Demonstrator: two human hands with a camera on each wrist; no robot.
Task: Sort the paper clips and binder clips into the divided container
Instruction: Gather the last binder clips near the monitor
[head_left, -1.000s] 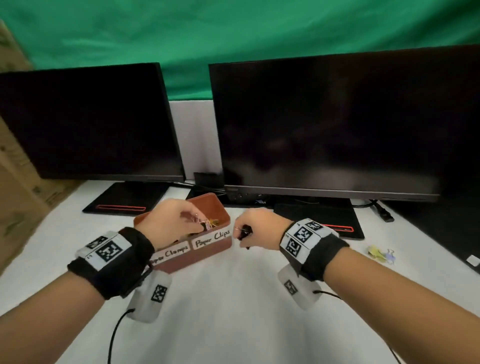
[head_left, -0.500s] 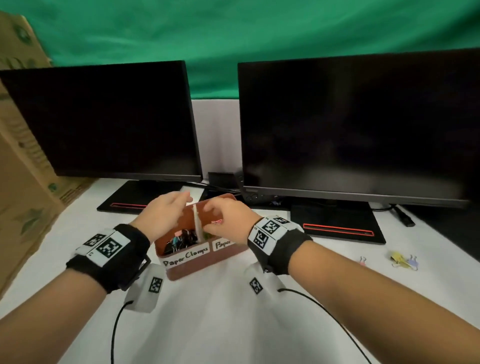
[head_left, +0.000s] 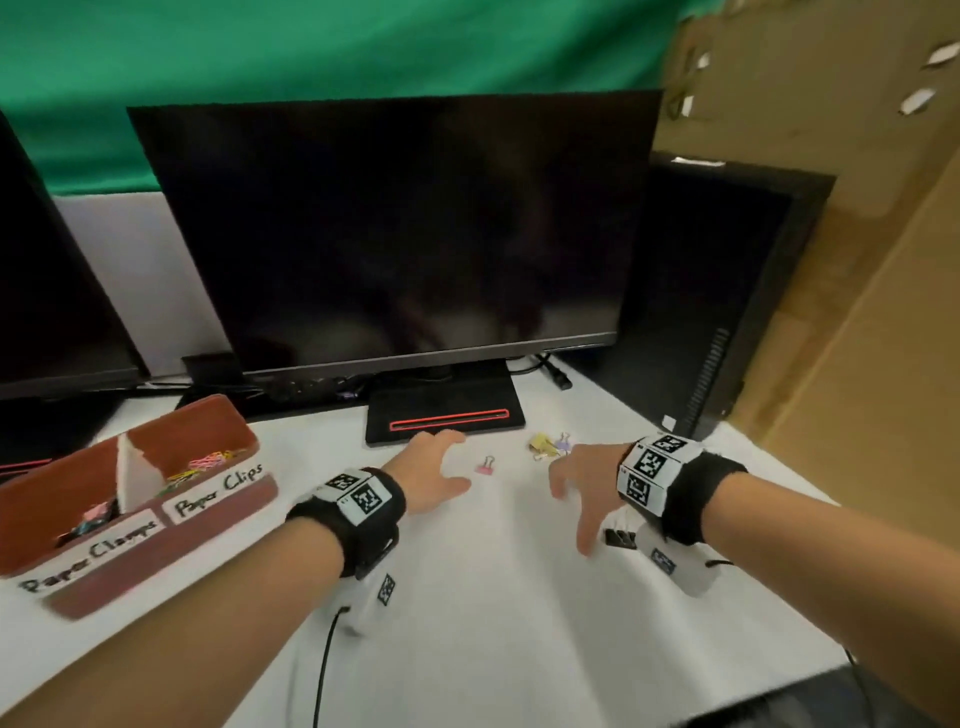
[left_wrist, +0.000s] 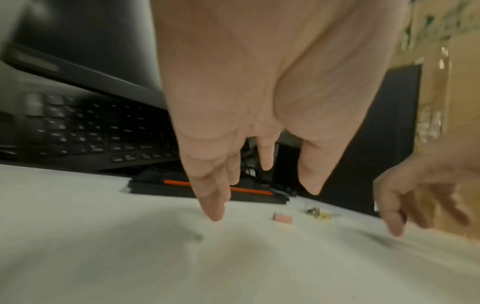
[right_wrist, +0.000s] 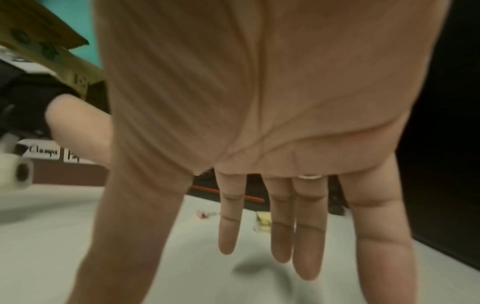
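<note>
Head view: both hands hover over the white bench (head_left: 467, 597) with fingers spread and nothing in them. The left hand (head_left: 428, 478) sits at centre frame, its thumb and forefinger apart, just left of a pink binder clip (head_left: 485, 464) that lies on the cloth without touching it. The right hand (head_left: 584, 483) is to the right of centre, fingers splayed downward; a black binder clip (head_left: 620, 537) lies just beside its thumb, partly hidden by the wrist. Between the two hands and a little higher in the frame lies a small heap of yellow and lilac binder clips (head_left: 549, 445), near the foot of the monitor (head_left: 395, 228).

The divided container (head_left: 171, 540), reddish brown, stands at lower left, well apart from the hands. Its right compartment, labelled "Paper Clips", holds coloured paper clips (head_left: 205, 464); the left one, labelled "Paper Clamps", shows a few clips, blurred.

The left wrist view shows the left hand's fingers (left_wrist: 210, 197) straight and pointing down above the cloth, the pink clip just beyond. In the right wrist view the right hand's fingers (right_wrist: 230, 222) are straight and parted, the palm bare.
</note>
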